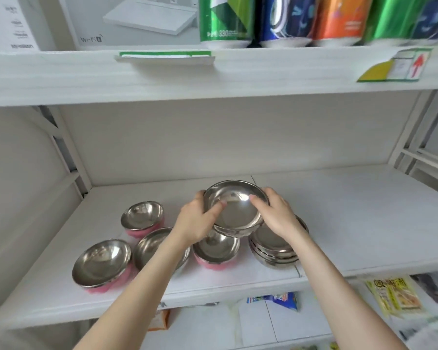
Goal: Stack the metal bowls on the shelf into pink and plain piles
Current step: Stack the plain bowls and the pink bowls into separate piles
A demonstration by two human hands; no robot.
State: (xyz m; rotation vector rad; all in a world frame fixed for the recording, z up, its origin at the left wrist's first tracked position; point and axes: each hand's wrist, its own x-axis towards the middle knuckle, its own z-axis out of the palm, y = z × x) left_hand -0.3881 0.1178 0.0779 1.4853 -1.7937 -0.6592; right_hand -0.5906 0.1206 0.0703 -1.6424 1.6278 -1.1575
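Note:
A plain metal bowl [235,210] is held tilted above the shelf [352,218], gripped on its rim by my left hand [195,221] and my right hand [276,215]. Below my right hand stands a pile of plain bowls [273,251]. A pink-sided bowl [216,251] sits just under the held bowl. Two more pink-sided bowls stand at the left: one at the back [142,218], one at the front [102,266]. Another bowl [152,248] lies partly hidden behind my left forearm; its outer colour is not visible.
The upper shelf carries drink cans [224,20] and a router box [137,21]. Price tags [395,66] hang on its front edge. Packaged goods [390,296] lie on the shelf below. White uprights frame both sides.

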